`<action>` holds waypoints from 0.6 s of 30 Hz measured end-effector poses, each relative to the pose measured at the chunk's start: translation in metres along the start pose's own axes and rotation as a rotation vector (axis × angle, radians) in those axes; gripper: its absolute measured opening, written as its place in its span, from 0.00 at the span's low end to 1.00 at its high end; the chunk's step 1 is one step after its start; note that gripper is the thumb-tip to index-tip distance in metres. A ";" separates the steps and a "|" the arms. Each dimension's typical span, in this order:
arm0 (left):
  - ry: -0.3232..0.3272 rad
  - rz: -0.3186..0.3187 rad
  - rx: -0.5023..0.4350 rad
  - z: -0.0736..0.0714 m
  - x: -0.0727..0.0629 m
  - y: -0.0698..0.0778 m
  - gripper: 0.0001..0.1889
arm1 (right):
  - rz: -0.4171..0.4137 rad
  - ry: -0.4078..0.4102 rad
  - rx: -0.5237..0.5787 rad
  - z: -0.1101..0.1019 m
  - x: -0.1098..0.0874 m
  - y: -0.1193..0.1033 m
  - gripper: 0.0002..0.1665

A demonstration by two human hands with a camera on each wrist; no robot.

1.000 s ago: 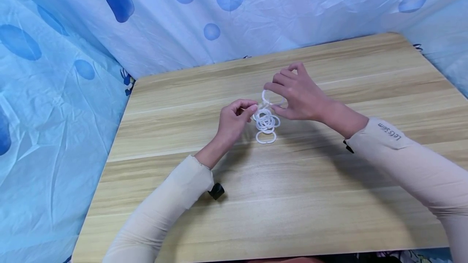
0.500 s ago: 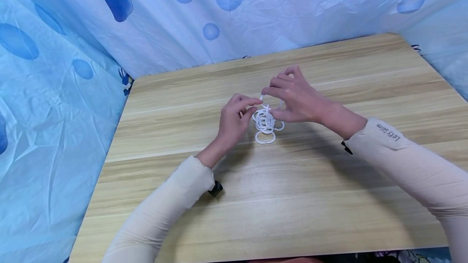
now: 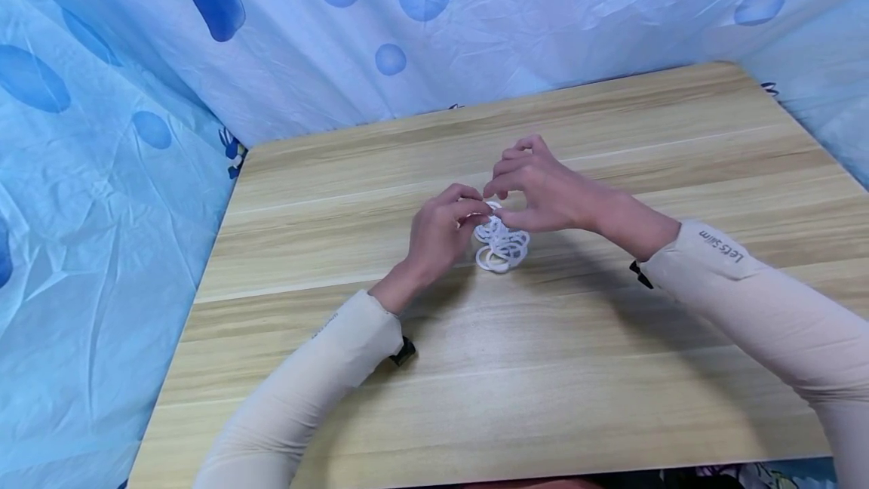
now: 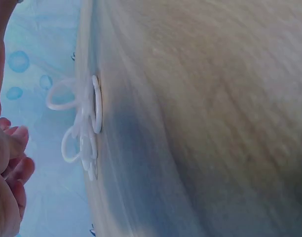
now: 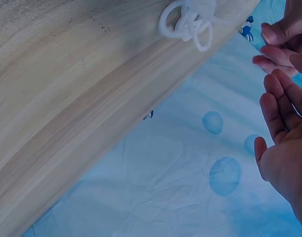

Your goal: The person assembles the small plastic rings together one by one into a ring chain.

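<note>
White plastic chain links (image 3: 502,245) lie in a small heap near the table's middle, several of them joined and overlapping. In the left wrist view some of these links (image 4: 64,106) stand up from the tabletop. My left hand (image 3: 437,232) is at the heap's left, fingertips over its far end in the head view. Its thumb and fingers (image 5: 272,57) show a gap with nothing in it in the right wrist view. From the right, my right hand (image 3: 543,187) hovers beside the same end, thumb spread from the fingers (image 5: 284,111), holding nothing.
The heap lies on a wood-grain table (image 3: 543,368). A blue patterned curtain (image 3: 271,59) hangs behind the table's far edge and along its left side. Each sleeve has a black device (image 3: 405,352) at the wrist.
The link that my right hand held up has come down onto the heap, and the links have shifted toward the near right. My right hand has lowered slightly; my left has moved a little right.
</note>
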State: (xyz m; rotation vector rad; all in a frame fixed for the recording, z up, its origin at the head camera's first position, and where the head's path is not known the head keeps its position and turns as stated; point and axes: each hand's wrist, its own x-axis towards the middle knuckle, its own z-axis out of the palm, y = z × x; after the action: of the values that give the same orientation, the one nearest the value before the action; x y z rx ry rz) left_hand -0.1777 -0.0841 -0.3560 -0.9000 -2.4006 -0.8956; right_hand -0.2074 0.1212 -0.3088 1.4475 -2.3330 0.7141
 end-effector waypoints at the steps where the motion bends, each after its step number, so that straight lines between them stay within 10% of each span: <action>1: -0.025 -0.022 -0.011 0.000 0.000 0.000 0.04 | 0.022 -0.012 0.005 0.000 0.000 0.001 0.09; 12: -0.134 -0.219 -0.049 0.000 -0.002 0.000 0.05 | 0.362 -0.462 0.001 0.002 -0.012 0.010 0.06; 18: -0.127 -0.225 -0.060 0.001 -0.001 0.001 0.04 | 0.397 -0.534 -0.005 0.017 -0.020 0.013 0.15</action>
State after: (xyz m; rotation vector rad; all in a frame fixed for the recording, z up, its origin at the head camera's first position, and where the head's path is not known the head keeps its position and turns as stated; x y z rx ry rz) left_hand -0.1762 -0.0837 -0.3568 -0.7373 -2.6364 -1.0249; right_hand -0.2103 0.1316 -0.3364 1.3024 -3.0826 0.4441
